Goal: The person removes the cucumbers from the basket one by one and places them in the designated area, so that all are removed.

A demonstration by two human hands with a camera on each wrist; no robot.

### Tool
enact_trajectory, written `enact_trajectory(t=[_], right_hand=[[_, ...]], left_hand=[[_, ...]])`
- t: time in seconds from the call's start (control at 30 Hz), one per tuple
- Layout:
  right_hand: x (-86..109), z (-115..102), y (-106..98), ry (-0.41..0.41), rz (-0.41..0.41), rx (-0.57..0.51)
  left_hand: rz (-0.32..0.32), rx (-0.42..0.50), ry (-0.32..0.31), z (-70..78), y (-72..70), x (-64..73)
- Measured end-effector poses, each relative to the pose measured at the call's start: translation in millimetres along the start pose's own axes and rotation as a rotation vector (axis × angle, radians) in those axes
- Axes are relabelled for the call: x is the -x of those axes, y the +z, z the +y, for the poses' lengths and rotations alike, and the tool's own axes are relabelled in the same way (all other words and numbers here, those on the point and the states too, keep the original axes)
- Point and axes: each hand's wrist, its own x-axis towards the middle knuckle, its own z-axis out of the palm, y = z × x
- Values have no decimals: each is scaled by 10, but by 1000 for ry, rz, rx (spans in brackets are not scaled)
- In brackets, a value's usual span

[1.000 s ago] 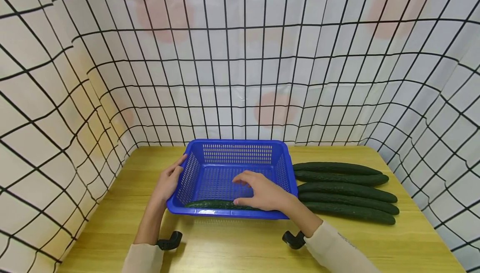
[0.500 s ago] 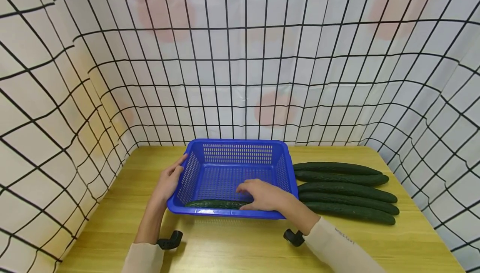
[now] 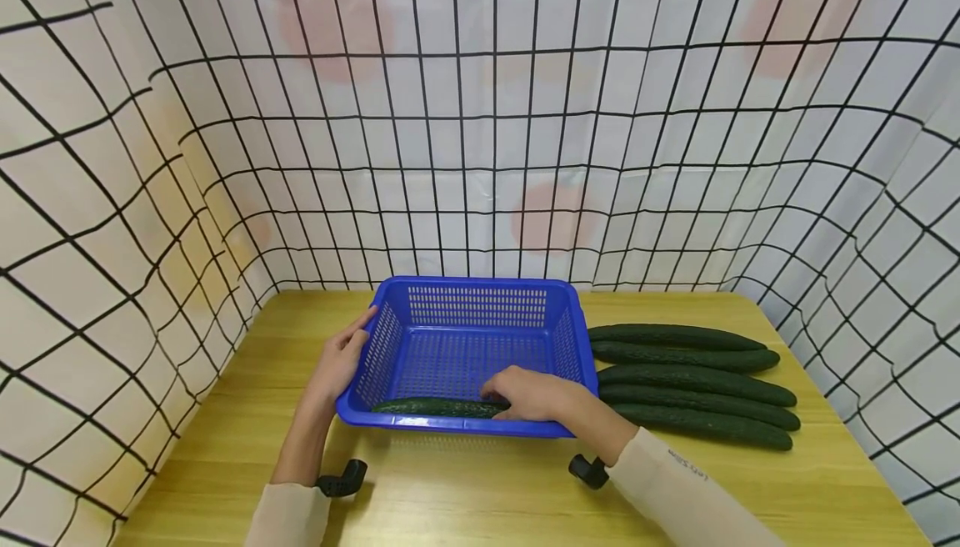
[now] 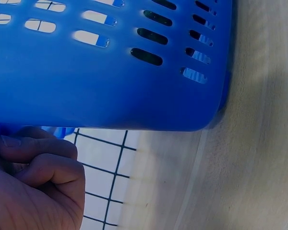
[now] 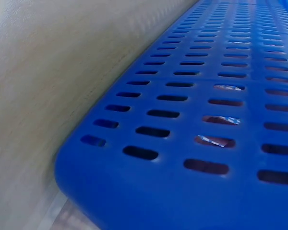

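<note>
A blue plastic basket (image 3: 480, 283) with slotted walls stands on the table. One dark green cucumber (image 3: 427, 407) lies inside, along the near wall. My left hand (image 3: 337, 363) grips the basket's left rim; the left wrist view has its curled fingers (image 4: 57, 167) at the rim, beside the outer wall. Inside the basket, my right hand (image 3: 536, 394) holds the cucumber near its right end, fingers on the far side and thumb on the near side. That end is hidden under the hand. In the right wrist view the slotted wall (image 5: 182, 143) covers the hand.
To the basket's right lie several cucumbers (image 3: 697, 378) side by side, their left ends close to its wall. The wooden table (image 3: 450, 497) is bordered by a black wire grid (image 3: 487, 172) at the back and sides, with white sheeting behind it.
My right hand has moved slightly right and lower into the basket, and its fingers have closed around the cucumber's right part. The left hand and the basket stay in place.
</note>
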Motion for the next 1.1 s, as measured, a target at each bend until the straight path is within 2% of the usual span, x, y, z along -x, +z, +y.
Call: enact_trajectory(t=[0.13, 0.33, 0.47, 0.83, 1.1], right_hand=[[3, 2, -1, -10, -7, 31], [30, 34, -9, -29, 25, -24], [54, 54, -22, -15, 70, -45], [47, 42, -5, -42, 187, -37], [82, 22, -71, -61, 286, -37]], left_hand=[[-13, 18, -19, 73, -4, 28], [-30, 38, -43, 283, 10, 147], [-23, 24, -34, 332, 19, 187], [-22, 18, -42, 301, 19, 184], [-5, 7, -6, 31, -6, 3]])
